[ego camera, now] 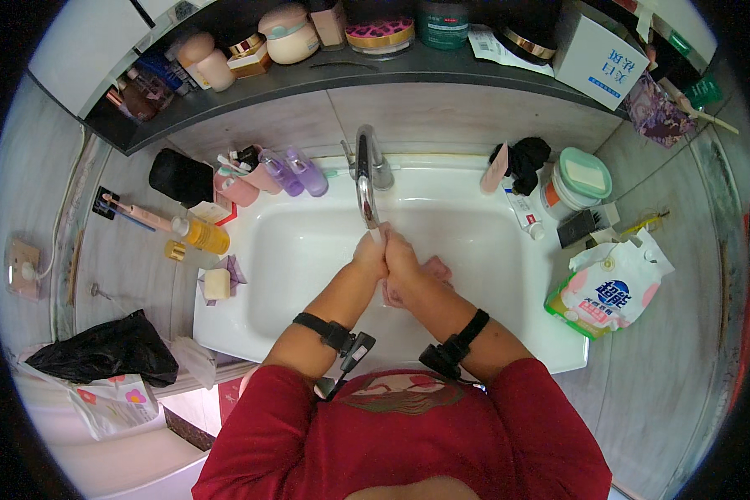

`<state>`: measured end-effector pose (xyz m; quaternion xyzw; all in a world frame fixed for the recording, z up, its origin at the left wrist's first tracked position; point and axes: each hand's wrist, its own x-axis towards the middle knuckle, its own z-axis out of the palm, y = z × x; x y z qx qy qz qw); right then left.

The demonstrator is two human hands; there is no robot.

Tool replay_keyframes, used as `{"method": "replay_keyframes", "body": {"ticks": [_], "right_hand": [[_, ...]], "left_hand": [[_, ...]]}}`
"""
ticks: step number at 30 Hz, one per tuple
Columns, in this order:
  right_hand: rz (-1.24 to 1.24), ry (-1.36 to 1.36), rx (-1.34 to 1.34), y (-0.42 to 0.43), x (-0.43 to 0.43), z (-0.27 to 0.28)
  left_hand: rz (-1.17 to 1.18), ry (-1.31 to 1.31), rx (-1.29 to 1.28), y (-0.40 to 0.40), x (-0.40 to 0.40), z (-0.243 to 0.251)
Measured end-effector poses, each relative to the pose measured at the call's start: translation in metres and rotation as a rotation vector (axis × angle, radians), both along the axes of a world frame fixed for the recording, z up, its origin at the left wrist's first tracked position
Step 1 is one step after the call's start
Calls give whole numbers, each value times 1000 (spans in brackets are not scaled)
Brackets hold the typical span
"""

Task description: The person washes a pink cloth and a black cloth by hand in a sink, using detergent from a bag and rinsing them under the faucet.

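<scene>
My left hand (370, 251) and my right hand (400, 250) are pressed together under the spout of the chrome faucet (365, 181), over the white washbasin (287, 275). Water seems to run onto them. Their fingers overlap, so whether something small lies between them is hidden. A wet pink cloth (436, 270) lies in the basin below and beside my right hand, partly covered by that wrist; whether the hand touches it I cannot tell. Each forearm wears a black strap with a small device.
Left of the basin are a soap bar (217, 284), a yellow bottle (206, 235), pink cups (236, 189) and purple bottles (306, 172). On the right stand a detergent bag (615, 284), a lidded tub (575, 181) and a toothpaste tube (524, 209). A dark shelf (287, 80) with cosmetics spans the back.
</scene>
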<state>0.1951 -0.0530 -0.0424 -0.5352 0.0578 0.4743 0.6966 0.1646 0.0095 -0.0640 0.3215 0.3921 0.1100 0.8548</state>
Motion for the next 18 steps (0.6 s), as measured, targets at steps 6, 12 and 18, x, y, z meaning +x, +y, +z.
{"method": "replay_keyframes", "body": {"ticks": [6,12,18], "right_hand": [[22,29,53,9,-9,-6],[684,-735,-324,-20,42,-73],[1123,-1635,-783,-95,29,-79]], "left_hand": [[190,133,-97,4,-9,6],[-151,309,-5,19,-50,-22],[-580,488,132,-8,-74,-33]]}}
